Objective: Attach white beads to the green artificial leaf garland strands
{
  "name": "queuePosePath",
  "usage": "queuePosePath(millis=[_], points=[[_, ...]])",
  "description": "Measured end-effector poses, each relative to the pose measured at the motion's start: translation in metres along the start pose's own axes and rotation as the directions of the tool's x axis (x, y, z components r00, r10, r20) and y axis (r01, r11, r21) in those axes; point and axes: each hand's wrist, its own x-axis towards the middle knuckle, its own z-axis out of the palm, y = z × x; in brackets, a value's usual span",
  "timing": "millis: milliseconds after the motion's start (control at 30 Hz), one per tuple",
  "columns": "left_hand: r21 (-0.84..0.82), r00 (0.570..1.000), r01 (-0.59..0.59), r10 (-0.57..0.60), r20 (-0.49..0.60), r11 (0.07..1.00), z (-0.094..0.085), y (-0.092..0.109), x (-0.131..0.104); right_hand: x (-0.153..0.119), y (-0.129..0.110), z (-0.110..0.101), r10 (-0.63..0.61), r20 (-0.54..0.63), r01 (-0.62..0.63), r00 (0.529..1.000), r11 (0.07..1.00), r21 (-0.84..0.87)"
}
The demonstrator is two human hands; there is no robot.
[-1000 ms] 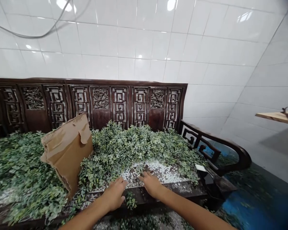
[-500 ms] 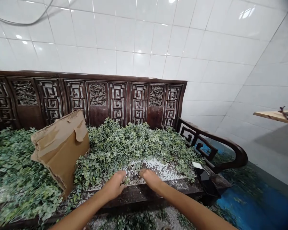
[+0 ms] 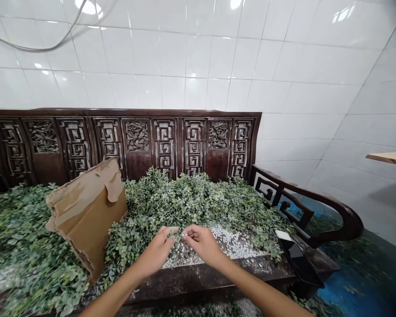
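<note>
Just above the front edge of a dark wooden bench (image 3: 185,281), my two hands are close together. My left hand (image 3: 161,246) pinches a small green sprig between thumb and fingers. My right hand (image 3: 201,243) is closed, with a small white piece at its fingertips. Small white pieces (image 3: 234,244) are scattered over the seat beneath and right of my hands. Behind them lies a heap of green artificial foliage (image 3: 191,198).
Torn cardboard (image 3: 89,211) stands upright in the foliage on the left. A black phone (image 3: 300,262) and a white item (image 3: 283,235) lie at the right end of the seat, near the curved armrest (image 3: 350,220). A wooden shelf (image 3: 389,157) juts in at far right.
Both hands have lifted slightly off the seat and come closer together. A white piece now shows at the right fingertips. The camera view has shifted a little.
</note>
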Motion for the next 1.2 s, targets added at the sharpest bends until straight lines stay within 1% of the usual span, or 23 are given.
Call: queuePosePath(millis=[33, 100, 167, 200, 267, 333, 433, 533, 600, 667, 733, 800, 867, 933, 1000, 1100, 1200], points=[[0.0, 1.0, -0.004, 0.004, -0.004, 1.0, -0.001, 0.002, -0.001, 0.0, -0.01, 0.002, 0.012, -0.009, -0.01, 1.0, 0.992, 0.128], [-0.012, 0.999, -0.017, 0.016, -0.032, 1.0, -0.001, 0.002, -0.003, -0.001, -0.026, 0.005, 0.021, -0.019, -0.015, 1.0, 0.956, 0.293], [-0.04, 0.997, -0.031, 0.028, -0.074, 0.999, 0.0, 0.001, -0.004, 0.0, -0.034, 0.007, 0.036, -0.028, -0.023, 0.999, 0.925, 0.378], [-0.053, 0.994, -0.036, 0.031, -0.105, 0.998, 0.001, 0.0, -0.005, 0.001, -0.034, 0.007, 0.053, -0.033, -0.035, 0.998, 0.913, 0.406], [-0.075, 0.984, -0.036, 0.022, -0.176, 0.997, 0.002, -0.001, -0.006, 0.004, -0.024, 0.008, 0.099, -0.037, -0.074, 0.994, 0.904, 0.42], [-0.083, 0.978, -0.054, 0.036, -0.205, 0.995, 0.001, -0.002, -0.006, 0.007, -0.006, 0.008, 0.15, -0.041, -0.124, 0.988, 0.917, 0.378], [-0.042, 0.984, -0.098, 0.09, -0.152, 0.994, -0.004, 0.001, -0.007, 0.008, 0.027, 0.009, 0.219, -0.042, -0.198, 0.975, 0.935, 0.294], [0.017, 0.992, -0.076, 0.078, -0.097, 0.997, -0.011, 0.006, -0.01, 0.005, 0.052, 0.009, 0.265, -0.014, -0.255, 0.964, 0.94, 0.228], [0.031, 0.994, -0.064, 0.067, -0.089, 0.997, -0.013, 0.008, -0.011, 0.005, 0.061, 0.008, 0.282, -0.009, -0.275, 0.959, 0.94, 0.2], [0.021, 0.991, -0.078, 0.08, -0.106, 0.997, -0.013, 0.008, -0.01, 0.008, 0.063, 0.007, 0.289, -0.019, -0.28, 0.957, 0.938, 0.203], [0.003, 0.987, -0.098, 0.097, -0.127, 0.995, -0.012, 0.006, -0.009, 0.011, 0.056, 0.005, 0.286, -0.028, -0.273, 0.958, 0.935, 0.226], [-0.007, 0.985, -0.099, 0.097, -0.144, 0.995, -0.011, 0.004, -0.009, 0.014, 0.041, 0.002, 0.266, -0.019, -0.252, 0.964, 0.934, 0.253], [-0.006, 0.984, -0.086, 0.084, -0.157, 0.996, -0.011, 0.004, -0.01, 0.014, 0.018, 0.0, 0.217, 0.008, -0.211, 0.976, 0.938, 0.276], [-0.005, 0.985, -0.074, 0.073, -0.159, 0.997, -0.012, 0.007, -0.011, 0.011, -0.009, -0.002, 0.124, 0.011, -0.121, 0.992, 0.939, 0.321], [-0.014, 0.986, -0.077, 0.073, -0.153, 0.997, -0.014, 0.011, -0.014, 0.005, -0.035, -0.003, 0.095, 0.005, -0.091, 0.995, 0.928, 0.361], [0.029, 0.977, -0.133, 0.136, -0.165, 0.991, -0.016, 0.016, -0.017, -0.002, -0.061, -0.004, 0.064, 0.058, -0.081, 0.996, 0.919, 0.386], [0.185, 0.954, -0.217, 0.248, -0.168, 0.958, -0.017, 0.02, -0.02, -0.006, -0.069, -0.003, 0.048, 0.054, -0.065, 0.997, 0.914, 0.4]])
